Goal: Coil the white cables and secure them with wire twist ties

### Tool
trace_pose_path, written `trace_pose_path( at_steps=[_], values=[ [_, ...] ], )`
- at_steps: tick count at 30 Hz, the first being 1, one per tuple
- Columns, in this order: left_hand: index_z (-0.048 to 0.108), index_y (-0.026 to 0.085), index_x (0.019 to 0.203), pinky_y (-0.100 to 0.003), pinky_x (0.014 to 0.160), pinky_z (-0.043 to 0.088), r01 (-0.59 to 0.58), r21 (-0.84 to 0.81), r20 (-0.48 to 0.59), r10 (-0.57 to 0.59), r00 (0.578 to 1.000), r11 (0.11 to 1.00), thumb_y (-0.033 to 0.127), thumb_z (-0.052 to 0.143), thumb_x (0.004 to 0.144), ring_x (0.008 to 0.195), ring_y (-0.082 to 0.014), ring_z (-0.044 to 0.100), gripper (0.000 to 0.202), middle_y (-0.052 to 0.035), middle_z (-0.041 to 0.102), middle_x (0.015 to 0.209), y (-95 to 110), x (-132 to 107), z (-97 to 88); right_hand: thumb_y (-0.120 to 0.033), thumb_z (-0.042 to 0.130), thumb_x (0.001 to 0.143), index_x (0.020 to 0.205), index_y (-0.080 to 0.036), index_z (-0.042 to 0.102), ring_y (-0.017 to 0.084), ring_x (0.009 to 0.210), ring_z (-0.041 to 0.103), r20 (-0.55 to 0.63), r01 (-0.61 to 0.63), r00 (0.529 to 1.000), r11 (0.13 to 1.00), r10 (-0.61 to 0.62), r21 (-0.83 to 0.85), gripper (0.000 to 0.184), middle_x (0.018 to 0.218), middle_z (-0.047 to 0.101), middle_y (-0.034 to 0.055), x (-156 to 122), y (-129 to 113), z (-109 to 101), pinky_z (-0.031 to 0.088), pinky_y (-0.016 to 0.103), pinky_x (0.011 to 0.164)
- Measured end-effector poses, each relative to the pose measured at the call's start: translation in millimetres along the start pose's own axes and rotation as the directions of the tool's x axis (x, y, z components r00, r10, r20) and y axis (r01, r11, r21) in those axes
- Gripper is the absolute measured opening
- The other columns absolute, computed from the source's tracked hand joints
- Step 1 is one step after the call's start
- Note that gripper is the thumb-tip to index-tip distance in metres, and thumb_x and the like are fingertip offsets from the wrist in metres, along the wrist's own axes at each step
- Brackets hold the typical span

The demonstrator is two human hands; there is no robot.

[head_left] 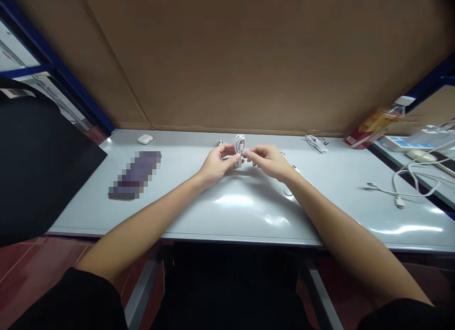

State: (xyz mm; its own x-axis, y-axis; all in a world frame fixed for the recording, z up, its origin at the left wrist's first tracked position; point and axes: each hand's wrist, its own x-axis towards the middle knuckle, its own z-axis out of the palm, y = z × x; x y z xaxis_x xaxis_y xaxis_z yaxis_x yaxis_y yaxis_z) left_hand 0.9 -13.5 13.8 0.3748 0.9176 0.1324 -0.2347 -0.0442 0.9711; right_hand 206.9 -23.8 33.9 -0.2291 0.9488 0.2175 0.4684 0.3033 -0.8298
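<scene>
White coiled cable pinched between both hands, earbud case, loose cable, bottle around.

Nearer than both hands, the grey table lies bare to its front edge, a wide open lane. Just beyond the left hand and right hand, which pinch a coiled white cable between them, a cardboard wall closes the way. Well left of the left hand lie a flat dark object and a small white case. Right of the right hand, a cable bundle, a bottle and a loose white cord block the reach.
</scene>
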Motion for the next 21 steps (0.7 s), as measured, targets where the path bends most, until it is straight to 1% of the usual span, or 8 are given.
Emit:
trace_pose_path(
  at_steps=[3,6,8,10,13,15,18,21],
  values=[
    [0.067,0.016,0.112,-0.035,0.090,0.060,-0.031,0.070,0.003,0.031,1.000,0.997,0.033,0.083,0.085,0.097,-0.0190,0.073,0.036,-0.0101,0.072,0.113,-1,0,-0.8,-0.054,0.069,0.090,0.085,-0.020,0.076,0.016,0.069,0.058,0.029,-0.032,0.999,0.997,0.030,0.071,0.035,0.081,0.072,0.0045,-1,-1,0,0.044,0.030,0.063],
    [0.067,0.016,0.113,-0.037,0.090,0.060,-0.010,0.052,-0.005,0.011,1.000,0.999,0.033,0.084,0.084,0.097,-0.0195,0.073,0.038,-0.0110,0.071,0.116,-2,0,-0.6,-0.055,0.070,0.089,0.086,-0.020,0.075,0.017,0.071,0.059,0.019,-0.013,1.000,0.997,0.012,0.070,0.035,0.082,0.073,0.0051,0,-1,2,0.045,0.031,0.065],
    [0.066,0.015,0.115,-0.040,0.090,0.061,0.041,-0.003,-0.010,-0.041,0.999,0.999,0.032,0.084,0.084,0.095,-0.0198,0.073,0.040,-0.0111,0.072,0.115,-2,1,0.0,-0.052,0.069,0.090,0.085,-0.020,0.074,0.018,0.072,0.060,-0.035,0.053,0.998,0.999,-0.053,0.001,0.034,0.083,0.073,0.0056,0,-1,4,0.046,0.032,0.065],
    [0.065,0.013,0.115,-0.042,0.091,0.061,0.106,-0.071,-0.010,-0.107,0.994,0.992,0.030,0.084,0.085,0.090,-0.0194,0.074,0.039,-0.0102,0.073,0.108,-1,1,0.7,-0.046,0.066,0.093,0.083,-0.020,0.071,0.018,0.070,0.059,-0.085,0.165,0.981,0.978,-0.176,-0.126,0.029,0.081,0.070,0.0053,1,1,5,0.045,0.032,0.064],
    [0.067,0.012,0.112,-0.040,0.093,0.061,0.212,-0.158,0.013,-0.213,0.977,0.965,0.024,0.079,0.089,0.086,-0.0186,0.075,0.028,-0.0085,0.074,0.100,3,0,1.7,-0.035,0.059,0.099,0.085,-0.021,0.068,0.018,0.070,0.056,-0.057,0.355,0.919,0.883,-0.390,-0.307,0.022,0.083,0.066,0.0056,1,4,6,0.045,0.032,0.065],
    [0.070,0.011,0.107,-0.037,0.094,0.062,0.283,-0.209,0.036,-0.282,0.959,0.936,0.020,0.073,0.093,0.087,-0.0180,0.075,0.017,-0.0077,0.073,0.096,6,0,1.6,-0.031,0.054,0.102,0.090,-0.022,0.068,0.018,0.073,0.057,-0.008,0.440,0.876,0.805,-0.482,-0.397,0.021,0.089,0.066,0.0071,1,6,5,0.046,0.032,0.068],
    [0.072,0.010,0.098,-0.032,0.095,0.062,0.371,-0.279,0.054,-0.371,0.927,0.886,0.014,0.068,0.095,0.086,-0.0159,0.074,0.007,-0.0079,0.072,0.090,11,1,0.1,-0.029,0.046,0.107,0.094,-0.023,0.068,0.020,0.078,0.057,0.074,0.488,0.838,0.682,-0.541,-0.545,0.026,0.092,0.066,0.0085,1,4,2,0.044,0.034,0.071],
    [0.072,0.010,0.089,-0.028,0.096,0.062,0.425,-0.313,0.051,-0.432,0.900,0.849,0.012,0.068,0.093,0.082,-0.0136,0.073,0.006,-0.0078,0.071,0.086,14,3,-2.0,-0.023,0.036,0.109,0.093,-0.024,0.069,0.021,0.079,0.056,0.132,0.505,0.814,0.576,-0.566,-0.643,0.037,0.091,0.068,0.0084,1,1,1,0.042,0.036,0.072]
  ],
)
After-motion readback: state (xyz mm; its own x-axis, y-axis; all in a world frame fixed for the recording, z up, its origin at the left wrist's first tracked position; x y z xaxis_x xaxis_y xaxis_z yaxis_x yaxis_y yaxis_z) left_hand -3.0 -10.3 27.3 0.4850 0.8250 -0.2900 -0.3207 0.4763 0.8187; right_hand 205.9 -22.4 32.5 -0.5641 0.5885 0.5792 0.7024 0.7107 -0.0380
